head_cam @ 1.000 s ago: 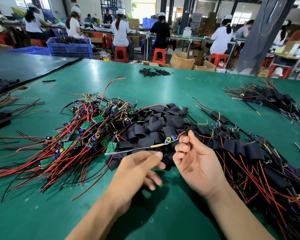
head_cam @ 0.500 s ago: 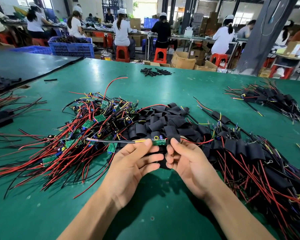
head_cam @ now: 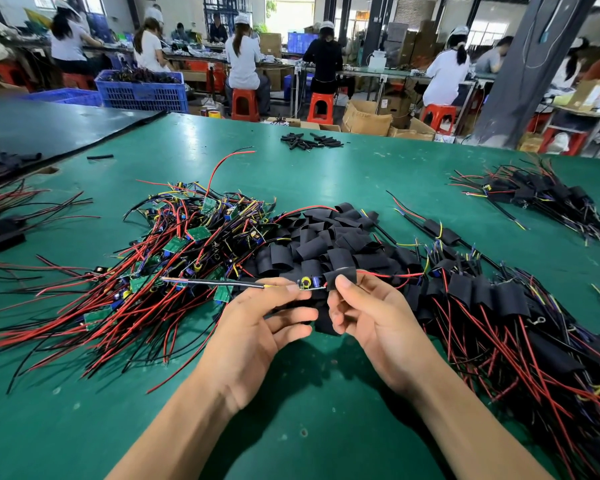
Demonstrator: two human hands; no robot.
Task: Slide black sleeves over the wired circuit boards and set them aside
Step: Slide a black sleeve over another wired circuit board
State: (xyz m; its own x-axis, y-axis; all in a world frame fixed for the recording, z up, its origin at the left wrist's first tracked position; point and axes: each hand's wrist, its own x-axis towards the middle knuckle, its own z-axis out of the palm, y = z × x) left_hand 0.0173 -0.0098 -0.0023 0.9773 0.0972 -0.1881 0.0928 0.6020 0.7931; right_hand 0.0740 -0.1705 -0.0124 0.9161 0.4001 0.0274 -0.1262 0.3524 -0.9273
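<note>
left hand point(head_cam: 257, 327) pinches circuit board point(head_cam: 309, 283), right hand point(head_cam: 371, 317) pinches black sleeve point(head_cam: 342, 276) (board's end hidden).

Electronics assembly factory: capped workers point(head_cam: 243, 60) on red stools point(head_cam: 245, 105).

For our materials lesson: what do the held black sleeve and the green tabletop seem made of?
Matte black tubular sleeve: probably flexible plastic or rubber; dull surface, thin curved wall. Smooth green tabletop: likely rubber or vinyl matting; faint sheen, scuffed spots.
</note>
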